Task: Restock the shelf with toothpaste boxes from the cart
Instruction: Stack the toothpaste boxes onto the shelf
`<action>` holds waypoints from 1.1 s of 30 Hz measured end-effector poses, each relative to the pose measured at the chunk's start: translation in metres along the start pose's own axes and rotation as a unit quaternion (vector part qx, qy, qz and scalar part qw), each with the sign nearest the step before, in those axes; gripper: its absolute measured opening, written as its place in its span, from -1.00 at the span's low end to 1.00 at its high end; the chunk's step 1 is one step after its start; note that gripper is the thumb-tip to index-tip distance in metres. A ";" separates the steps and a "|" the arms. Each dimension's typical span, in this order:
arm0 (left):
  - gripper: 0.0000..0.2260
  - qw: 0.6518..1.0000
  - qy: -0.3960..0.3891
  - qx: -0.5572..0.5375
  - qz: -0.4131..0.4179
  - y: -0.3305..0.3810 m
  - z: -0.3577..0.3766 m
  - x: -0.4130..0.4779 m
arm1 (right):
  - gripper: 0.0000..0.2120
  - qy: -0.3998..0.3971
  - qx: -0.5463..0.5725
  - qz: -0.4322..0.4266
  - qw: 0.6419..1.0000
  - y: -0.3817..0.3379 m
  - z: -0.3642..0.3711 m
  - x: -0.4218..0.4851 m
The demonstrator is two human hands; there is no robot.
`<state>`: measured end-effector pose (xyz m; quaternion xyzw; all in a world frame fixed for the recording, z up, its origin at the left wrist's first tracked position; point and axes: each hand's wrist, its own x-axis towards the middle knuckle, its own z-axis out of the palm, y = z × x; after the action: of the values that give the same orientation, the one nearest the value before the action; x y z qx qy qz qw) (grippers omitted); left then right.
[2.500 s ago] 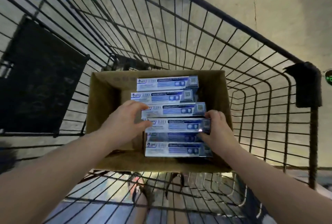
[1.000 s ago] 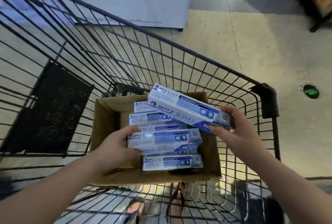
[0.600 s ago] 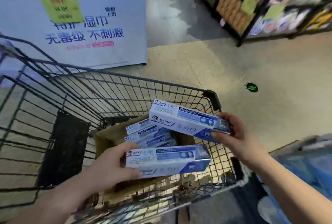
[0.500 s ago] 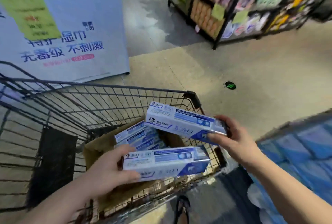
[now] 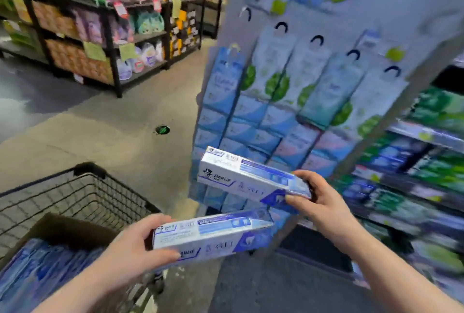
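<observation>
1. Upper toothpaste box: long rectangular card pack, glossy white with a blue band and a dark-blue corner. It sits at the centre of the frame, held in the air and tilted, left end higher. The right hand pinches its right end, fingers curled over the top and thumb on the near face.

2. Lower toothpaste box: same shape and print, lower centre of the frame, nearly level, clear of the upper one. The left hand grips its left end, fingers wrapped over the top and thumb along the near face.

3. Cart: black wire mesh basket with a solid corner cap, lower left.

4. Carton: brown corrugated card, open-topped, standing inside the cart. Further boxes lie in it, blue and white, blurred.

5. Shelf: tiered, right edge of the frame, stocked with green and blue packs. Detail is lost to blur.

6. End panel: upright pale-blue board, centre right, hung with flat soft packs on dark hooks above stacked blue packets.

7. Floor: smooth, beige and grey, with a round green marker.

8. Far racks: black frames, upper left, holding bagged goods.
</observation>
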<state>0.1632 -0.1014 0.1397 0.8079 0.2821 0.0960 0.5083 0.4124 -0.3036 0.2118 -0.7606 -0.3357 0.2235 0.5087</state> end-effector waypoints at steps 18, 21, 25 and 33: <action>-0.57 0.946 -0.304 -0.023 0.107 0.255 0.390 -0.075 | -0.72 0.366 -0.002 0.116 0.923 0.095 -0.358 -0.400; -0.71 0.932 -0.340 0.004 0.127 0.286 0.440 -0.078 | -0.71 0.417 -0.002 0.132 0.899 0.110 -0.395 -0.439; -0.65 0.915 -0.378 0.014 0.138 0.327 0.501 -0.071 | -0.67 0.464 0.007 0.150 0.873 0.132 -0.441 -0.473; -0.49 0.890 -0.426 0.021 0.158 0.399 0.624 -0.006 | -0.68 0.516 0.002 0.163 0.841 0.186 -0.555 -0.472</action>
<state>0.5767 -0.7127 0.1994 0.8155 -0.0913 -0.1843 0.5410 0.5248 -1.0460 0.2519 -0.8085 0.1047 -0.1212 0.5664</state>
